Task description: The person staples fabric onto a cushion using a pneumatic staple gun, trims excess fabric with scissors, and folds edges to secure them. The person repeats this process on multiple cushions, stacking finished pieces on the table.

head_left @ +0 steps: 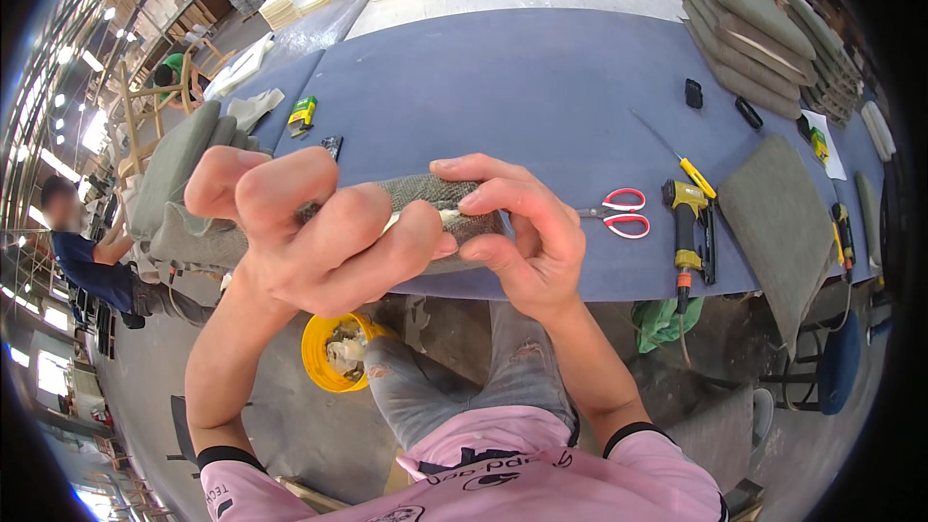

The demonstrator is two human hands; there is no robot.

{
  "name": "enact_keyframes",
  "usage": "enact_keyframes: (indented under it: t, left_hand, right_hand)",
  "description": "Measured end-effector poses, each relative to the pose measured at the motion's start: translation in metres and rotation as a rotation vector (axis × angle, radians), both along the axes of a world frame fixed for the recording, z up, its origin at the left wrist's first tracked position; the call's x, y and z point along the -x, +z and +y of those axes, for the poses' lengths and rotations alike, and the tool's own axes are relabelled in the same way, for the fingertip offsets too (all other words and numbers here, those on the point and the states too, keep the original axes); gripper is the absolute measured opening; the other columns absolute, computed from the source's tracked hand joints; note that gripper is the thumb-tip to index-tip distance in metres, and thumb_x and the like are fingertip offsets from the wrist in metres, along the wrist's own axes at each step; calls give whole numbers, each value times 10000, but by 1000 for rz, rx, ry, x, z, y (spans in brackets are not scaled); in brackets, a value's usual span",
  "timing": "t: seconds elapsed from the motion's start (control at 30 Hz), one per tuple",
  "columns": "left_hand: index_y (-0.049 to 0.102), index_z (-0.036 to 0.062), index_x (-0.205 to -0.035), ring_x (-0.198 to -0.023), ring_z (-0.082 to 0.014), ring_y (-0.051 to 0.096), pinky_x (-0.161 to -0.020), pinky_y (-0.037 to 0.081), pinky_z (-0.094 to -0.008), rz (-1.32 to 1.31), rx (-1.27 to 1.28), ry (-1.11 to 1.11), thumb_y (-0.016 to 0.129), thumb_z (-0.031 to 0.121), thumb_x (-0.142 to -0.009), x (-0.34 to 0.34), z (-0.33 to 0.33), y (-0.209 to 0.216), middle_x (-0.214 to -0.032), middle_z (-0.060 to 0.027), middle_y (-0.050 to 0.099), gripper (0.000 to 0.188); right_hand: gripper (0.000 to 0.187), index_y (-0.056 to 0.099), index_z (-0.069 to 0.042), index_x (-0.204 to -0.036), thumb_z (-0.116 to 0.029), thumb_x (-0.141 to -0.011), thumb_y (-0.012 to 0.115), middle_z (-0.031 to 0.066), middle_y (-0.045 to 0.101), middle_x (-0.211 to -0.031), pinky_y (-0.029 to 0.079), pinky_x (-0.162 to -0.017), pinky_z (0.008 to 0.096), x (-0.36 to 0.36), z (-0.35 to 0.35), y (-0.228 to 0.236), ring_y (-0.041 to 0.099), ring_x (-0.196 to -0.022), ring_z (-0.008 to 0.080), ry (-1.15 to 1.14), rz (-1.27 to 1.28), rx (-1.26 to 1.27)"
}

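A narrow piece of grey woven fabric (435,195) is held up in front of me with both hands, over the near edge of a blue-grey table (503,87). My left hand (309,232) grips its left end, fingers curled around it. My right hand (527,232) pinches its right end between thumb and fingers. A thin pale strip shows along the fabric's lower edge, between the two hands. The middle of the fabric is partly hidden by my left fingers.
Red-handled scissors (623,213), a yellow staple gun (688,227) and a yellow-handled needle tool (677,155) lie to the right. Grey cushions (773,222) are stacked at right and far right. A yellow bucket (329,353) stands on the floor. A person (87,251) works at left.
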State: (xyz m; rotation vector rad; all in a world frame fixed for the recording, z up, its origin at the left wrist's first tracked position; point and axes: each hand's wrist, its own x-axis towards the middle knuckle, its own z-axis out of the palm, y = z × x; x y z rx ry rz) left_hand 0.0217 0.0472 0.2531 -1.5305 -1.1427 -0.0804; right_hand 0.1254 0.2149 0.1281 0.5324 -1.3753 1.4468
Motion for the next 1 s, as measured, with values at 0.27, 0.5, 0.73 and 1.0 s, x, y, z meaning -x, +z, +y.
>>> enact_keyframes:
  t: [0.27,0.5,0.73,1.0]
  left_hand:
    - [665,335,-853,-949,-232,426,-842,276,-475,-10,10,64,827,521,-843,-10,-7,-1,-898,91,473,247]
    - [699,272,-826,-936,-248,464,-881,283,-463,-135,39,84,858,447,-759,-16,-4,1,-844,69,492,246]
    - [680,195,-757,-891,-268,499,-889,280,-456,-472,433,137,860,325,-723,-33,13,39,-768,26,499,224]
    - [590,92,-750,-711,-84,393,-687,318,-311,-1708,1303,145,735,276,-1030,15,37,48,-701,45,432,365]
  right_hand:
    - [193,707,14,-1061,3,-913,831,190,737,-1194,601,-784,324,-5,-3,7,715,-940,197,-41,-56,16]
    - [148,695,3,-986,57,-885,789,168,727,-1130,579,-861,349,-16,-10,16,713,-1004,222,-47,-115,60]
    - [460,485,-41,-1299,64,-916,717,116,627,-1204,517,-1025,367,-36,-31,18,645,-1148,195,137,-226,279]
    - [564,483,-61,-1373,14,-912,799,116,538,-1368,532,-1036,378,-50,-20,20,631,-1211,213,309,-336,367]
